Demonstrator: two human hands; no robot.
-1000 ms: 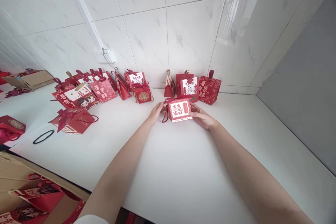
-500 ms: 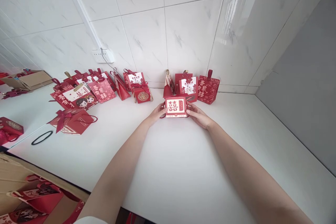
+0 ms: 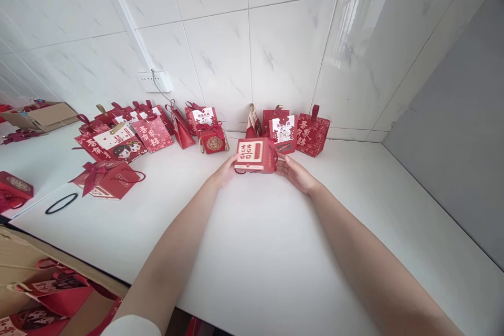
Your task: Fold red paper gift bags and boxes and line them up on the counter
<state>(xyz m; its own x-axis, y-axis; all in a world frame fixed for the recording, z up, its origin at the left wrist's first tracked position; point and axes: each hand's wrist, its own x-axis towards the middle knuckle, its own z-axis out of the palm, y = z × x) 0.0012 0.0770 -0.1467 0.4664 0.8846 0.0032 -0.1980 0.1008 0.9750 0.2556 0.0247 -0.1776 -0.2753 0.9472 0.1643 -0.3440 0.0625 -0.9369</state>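
A red gift box (image 3: 249, 155) with a cream front panel and a red double-happiness character is just above the white table, turned so its plain red right side shows. My left hand (image 3: 226, 171) grips its left edge, the fingertips partly hidden behind it. Beside the right side, my right hand (image 3: 294, 172) has its fingers stretched out close to the box and its dark red cord handle; I cannot tell whether they touch. Just behind stand a white-and-red printed gift bag (image 3: 282, 131) and a narrow red-and-cream bag (image 3: 253, 122).
Along the tiled wall stand more red gift bags, including one at right (image 3: 313, 134) and a small box with a gold emblem (image 3: 214, 143). Left lie a bow-tied box (image 3: 112, 181) and a black ring (image 3: 62, 203). A carton of red bags (image 3: 63, 294) sits below the table edge.
The gift box has shifted slightly left and turned, bringing its right side into view. My left hand moved left with it; my right hand has come away from the box's front edge.
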